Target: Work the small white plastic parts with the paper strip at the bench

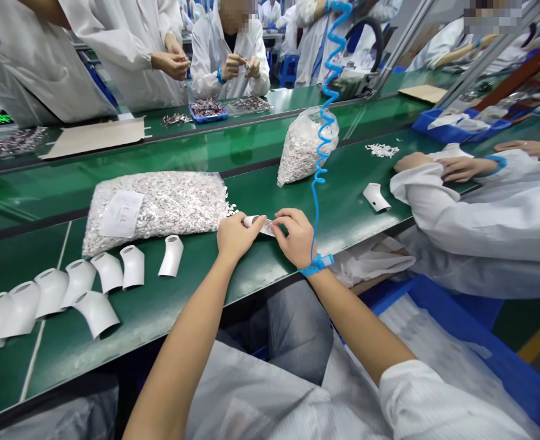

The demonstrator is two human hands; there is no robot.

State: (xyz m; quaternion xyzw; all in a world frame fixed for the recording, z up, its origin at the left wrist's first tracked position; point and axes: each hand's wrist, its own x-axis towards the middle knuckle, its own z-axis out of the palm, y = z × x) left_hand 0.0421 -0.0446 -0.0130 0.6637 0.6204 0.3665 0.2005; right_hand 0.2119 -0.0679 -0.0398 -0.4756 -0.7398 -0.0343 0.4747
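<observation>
Over the green table my left hand point(235, 236) grips a white curved part point(266, 227), its thumb resting along the top. My right hand point(296, 236) pinches at the part's right end; anything small between those fingertips is hidden. A blue band point(316, 265) with a coiled cord is round my right wrist. Just behind my left hand lies a clear bag of small white pieces point(169, 205), some spilling from its right end. To the left stand several white curved tubes point(133, 266) in a row, with one point(171, 256) a little apart.
A second bag point(303, 146) stands behind my right hand, beside the hanging blue coiled cord point(331, 79). At right are a loose white tube point(377, 197) and a co-worker's hands point(462, 166). A blue bin point(494, 348) sits below the table edge.
</observation>
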